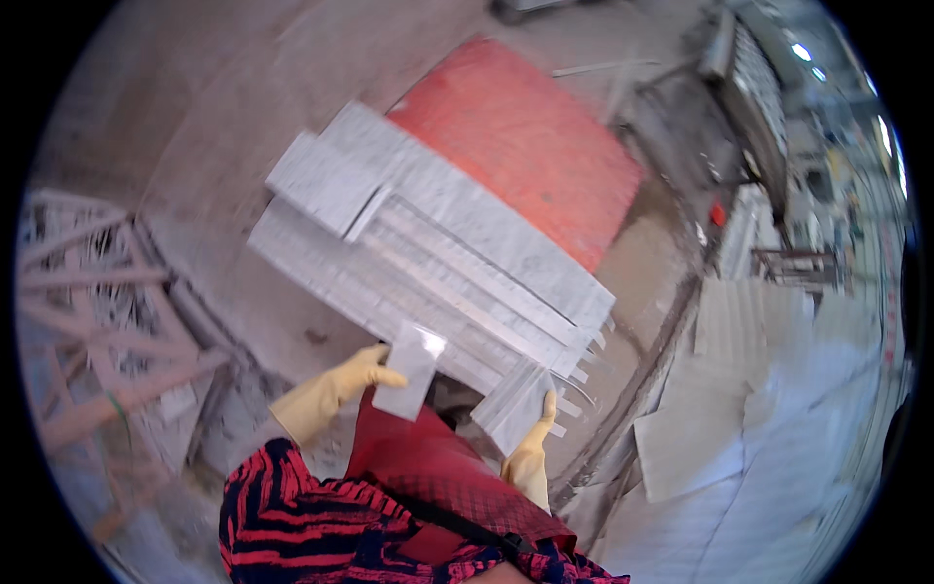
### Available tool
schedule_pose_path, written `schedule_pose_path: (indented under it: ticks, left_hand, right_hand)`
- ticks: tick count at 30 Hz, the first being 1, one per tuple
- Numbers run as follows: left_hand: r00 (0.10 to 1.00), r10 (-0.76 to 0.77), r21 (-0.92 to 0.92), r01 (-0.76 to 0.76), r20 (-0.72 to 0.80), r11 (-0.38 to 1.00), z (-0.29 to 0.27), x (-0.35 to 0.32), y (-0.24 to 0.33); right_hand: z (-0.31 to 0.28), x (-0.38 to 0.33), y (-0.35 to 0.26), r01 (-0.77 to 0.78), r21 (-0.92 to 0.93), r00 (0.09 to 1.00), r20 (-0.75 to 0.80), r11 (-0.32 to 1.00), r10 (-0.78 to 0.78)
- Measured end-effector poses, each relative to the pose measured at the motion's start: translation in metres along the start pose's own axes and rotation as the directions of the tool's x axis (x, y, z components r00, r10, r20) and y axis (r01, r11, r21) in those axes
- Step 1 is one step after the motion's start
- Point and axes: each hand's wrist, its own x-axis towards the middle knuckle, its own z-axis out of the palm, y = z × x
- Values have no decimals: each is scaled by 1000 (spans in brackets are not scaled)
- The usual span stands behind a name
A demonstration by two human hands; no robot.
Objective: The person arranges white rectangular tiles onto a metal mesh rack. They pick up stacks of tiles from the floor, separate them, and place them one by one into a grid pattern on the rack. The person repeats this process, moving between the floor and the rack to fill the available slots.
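My left hand [341,385], in a yellow rubber glove, grips a small rectangular light grey stone tile [410,378] by its left edge. The tile's upper end catches a bright reflection. To the right, my gloved right hand [530,456] is closed on the near right side of a small stack of grey tiles [512,403], whose edges show as thin lines. Just beyond both hands lie rows of grey stone strips [428,282] with a wider grey slab [486,234] behind them. Narrow strip ends stick out beside my right hand.
A red board [525,136] lies behind the grey slab. On the left stands a wooden frame [117,292]. Large pale sheets [700,419] spread along the right, with dark slabs [686,127] farther back. A red apron [438,457] hangs in front of me.
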Motion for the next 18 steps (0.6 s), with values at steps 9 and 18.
schedule_pose_path:
  ticks: [9, 18]
  left_hand:
    - [615, 110, -141, 2, 781, 990, 325, 40, -57]
    - [362, -278, 29, 563, 890, 826, 559, 57, -192]
  right_hand:
    - [-281, -93, -44, 210, 513, 940, 128, 832, -316]
    - [-504, -204, -66, 598, 598, 790, -326, 535, -519]
